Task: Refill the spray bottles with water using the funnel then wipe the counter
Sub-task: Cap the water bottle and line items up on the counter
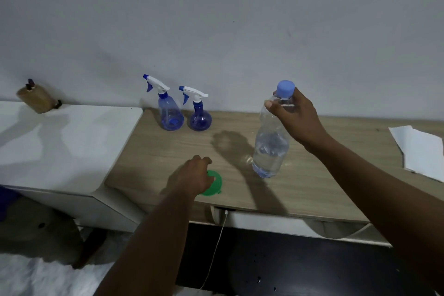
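Observation:
Two blue spray bottles with white triggers stand by the wall on the wooden counter [312, 187], a taller one [170, 113] and a round one [200, 115] to its right. Their caps are on. A green funnel [214, 184] lies near the counter's front edge, and my left hand [192, 179] rests over its left side with fingers curled on it. My right hand [294, 116] grips the neck of a clear water bottle [271, 144] with a blue cap. The bottle stands slightly tilted, its base on the counter.
A white cloth or paper [420, 149] lies at the counter's right end. A white cabinet top [60, 139] adjoins on the left, with a wooden holder [36, 98] at its back. A white cable [216, 247] hangs below the front edge.

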The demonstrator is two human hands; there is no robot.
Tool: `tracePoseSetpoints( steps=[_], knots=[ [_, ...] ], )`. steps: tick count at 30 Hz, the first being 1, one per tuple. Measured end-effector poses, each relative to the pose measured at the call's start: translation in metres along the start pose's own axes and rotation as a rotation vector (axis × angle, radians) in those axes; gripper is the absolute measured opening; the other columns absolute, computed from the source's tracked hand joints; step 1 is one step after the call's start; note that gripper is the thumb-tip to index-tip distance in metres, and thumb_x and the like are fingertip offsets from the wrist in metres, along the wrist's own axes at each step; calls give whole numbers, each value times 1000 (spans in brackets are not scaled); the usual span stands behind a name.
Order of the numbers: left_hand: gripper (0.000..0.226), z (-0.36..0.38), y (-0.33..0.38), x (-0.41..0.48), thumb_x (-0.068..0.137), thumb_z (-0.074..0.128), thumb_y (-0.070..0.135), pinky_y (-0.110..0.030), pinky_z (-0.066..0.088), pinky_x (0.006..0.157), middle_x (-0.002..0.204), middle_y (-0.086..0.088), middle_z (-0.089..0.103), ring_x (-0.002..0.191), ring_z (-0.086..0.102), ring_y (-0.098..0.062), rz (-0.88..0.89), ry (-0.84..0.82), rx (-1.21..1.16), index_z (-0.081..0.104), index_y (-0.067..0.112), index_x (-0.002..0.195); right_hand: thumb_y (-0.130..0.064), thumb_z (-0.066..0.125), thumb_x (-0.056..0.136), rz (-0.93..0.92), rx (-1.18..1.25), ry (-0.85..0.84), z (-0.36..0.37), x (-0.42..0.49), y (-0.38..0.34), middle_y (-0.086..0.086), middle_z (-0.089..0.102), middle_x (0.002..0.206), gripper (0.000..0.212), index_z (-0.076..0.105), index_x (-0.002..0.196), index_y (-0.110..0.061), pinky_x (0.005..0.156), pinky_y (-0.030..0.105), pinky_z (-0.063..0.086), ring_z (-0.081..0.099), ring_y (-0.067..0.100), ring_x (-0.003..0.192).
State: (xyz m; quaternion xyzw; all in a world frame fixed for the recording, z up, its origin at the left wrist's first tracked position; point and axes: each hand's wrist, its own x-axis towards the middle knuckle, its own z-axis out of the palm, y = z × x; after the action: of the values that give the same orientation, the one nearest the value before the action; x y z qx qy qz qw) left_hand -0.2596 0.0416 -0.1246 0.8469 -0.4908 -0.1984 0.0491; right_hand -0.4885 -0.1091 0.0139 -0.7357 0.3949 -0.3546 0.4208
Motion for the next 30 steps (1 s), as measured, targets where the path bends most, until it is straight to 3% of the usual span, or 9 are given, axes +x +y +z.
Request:
tracePoseSetpoints(
  steps=[5,11,15,18,21,25,28,30],
  knots=[
    [34,0,-10,5,79,67,50,-41,54,92,121,1,66,106,65,-26,-41,-6,-20,65,40,111,-51,64,88,7,-13,30,2,1,-4,-12,67,104,31,62,108,-27,88,31,52,66,3,97],
    [29,-12,0,34,85,68,45,-41,55,88,115,-2,68,100,67,-26,25,39,-51,69,32,111,-53,55,94,-2,-71,164,2,13,-9,-5,68,98,33,66,105,-24,71,17,43,62,4,84],
    [28,-31,18,70,88,68,35,-42,55,89,117,-5,67,103,66,-28,90,85,-76,69,25,115,-59,55,91,43,-86,238,-4,43,-10,0,69,94,41,66,102,-21,76,38,57,68,16,89],
    [27,-43,34,103,90,66,31,-43,56,88,114,-8,68,101,66,-30,134,93,-87,68,20,115,-62,54,90,49,-122,268,-9,71,-14,2,70,90,48,66,100,-16,80,50,57,70,20,87],
    [21,-48,50,136,91,65,30,-43,56,84,110,-9,69,100,66,-31,158,104,-44,68,17,106,-64,52,89,45,-194,266,-15,100,-16,3,70,90,50,65,99,-16,82,51,57,69,22,88],
    [24,-47,64,177,91,64,30,-40,54,80,115,-8,66,106,65,-31,175,152,-32,69,16,110,-65,52,89,69,-268,257,-18,134,-5,-4,68,81,43,64,91,-23,82,50,57,66,20,75],
    [25,-45,68,200,91,63,26,-41,54,84,116,-9,66,108,64,-32,216,164,-17,68,16,113,-65,52,88,91,-295,273,-16,150,8,-10,61,68,43,62,88,-23,81,49,58,65,19,68],
    [24,-42,70,214,90,63,24,-42,54,88,117,-9,66,109,64,-33,229,155,-13,68,18,114,-67,51,88,100,-306,287,-13,159,16,-11,61,71,44,62,94,-24,82,48,58,66,20,71]
  ],
)
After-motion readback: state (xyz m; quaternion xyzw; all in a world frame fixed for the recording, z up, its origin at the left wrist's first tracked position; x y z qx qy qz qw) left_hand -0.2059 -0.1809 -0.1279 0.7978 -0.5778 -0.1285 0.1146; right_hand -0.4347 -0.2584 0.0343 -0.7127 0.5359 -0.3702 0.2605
